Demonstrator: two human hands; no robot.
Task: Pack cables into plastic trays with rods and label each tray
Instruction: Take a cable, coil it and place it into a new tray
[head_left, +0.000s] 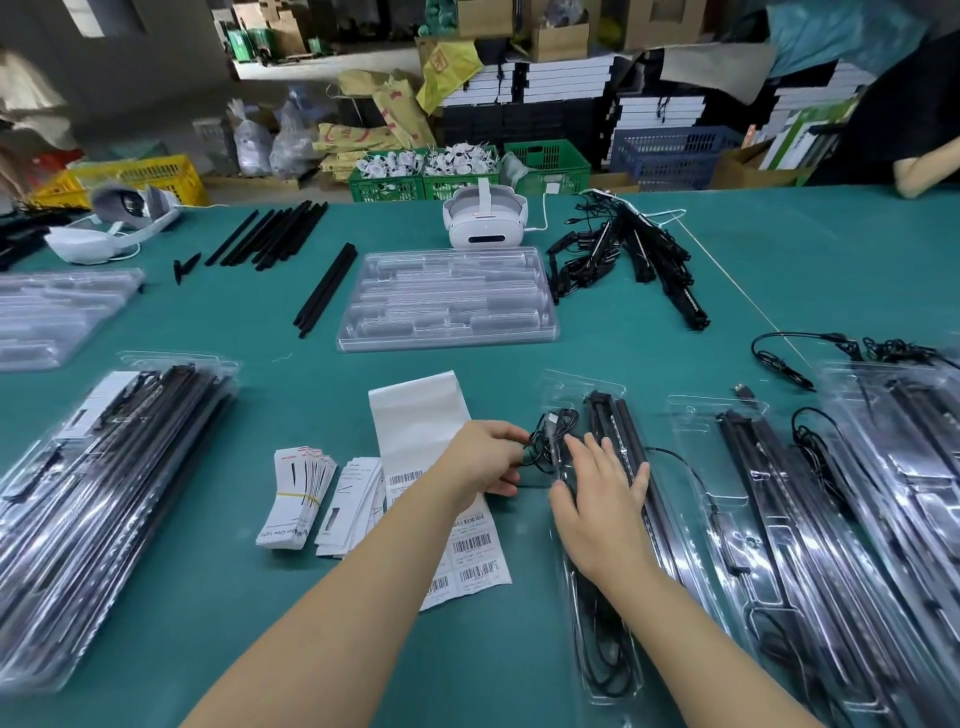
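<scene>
Pinched in left hand (485, 457): loose cable (550, 431), at tray's (566, 395) nine o'clock. Right hand (597, 499) flat, fingers straight, pressing rods (631, 436) down (keeps tray steady). Feed coil into side channel gradually.

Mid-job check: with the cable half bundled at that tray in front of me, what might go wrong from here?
1. The left hand pinches the cable, whose loops hang outside the tray; they may snag or get trapped at its edge.
2. The right hand presses flat on the rods; if it shifts, the light tray may slide.
3. The left forearm lies over the barcode label sheet, which it may drag or crease.
</scene>
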